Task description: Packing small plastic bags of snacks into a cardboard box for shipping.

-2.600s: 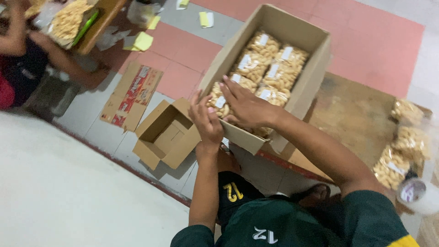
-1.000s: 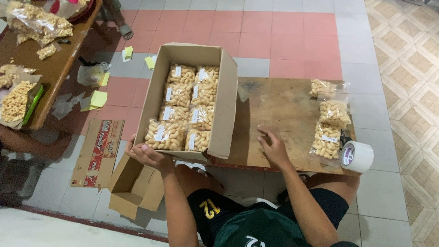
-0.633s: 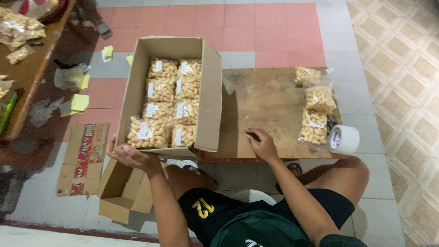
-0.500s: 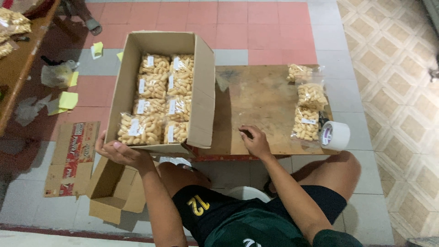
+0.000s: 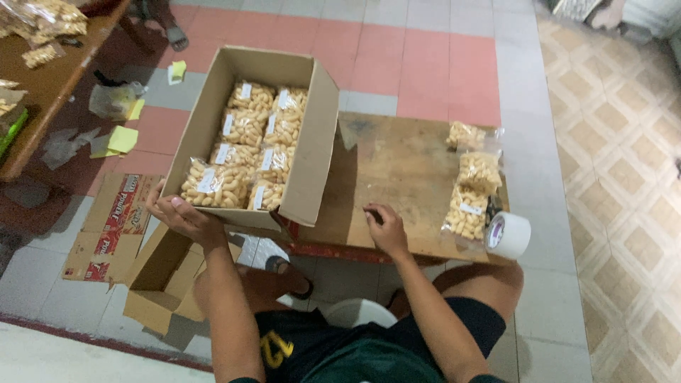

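Note:
An open cardboard box [image 5: 312, 152] packed with several clear bags of pale snack sticks [image 5: 245, 128] sits at the left end of a low wooden table [image 5: 397, 177]. My left hand [image 5: 179, 216] grips the box's near left corner. My right hand [image 5: 384, 225] rests on the table near its front edge, fingers curled; whether it pinches something small I cannot tell. Three more snack bags [image 5: 469, 188] lie at the table's right end beside a roll of white tape [image 5: 508, 235].
An empty small carton [image 5: 159, 280] and a flattened printed carton [image 5: 103, 227] lie on the tiled floor at left. Yellow paper slips [image 5: 122, 139] are scattered near a brown table [image 5: 50, 85] holding more snack bags. Another person's sandalled foot [image 5: 170, 35] shows at top left.
Both hands have left the bags inside the box. The left hand took the box's near corner; the right moved onto the table. The view has swung and shifted slightly.

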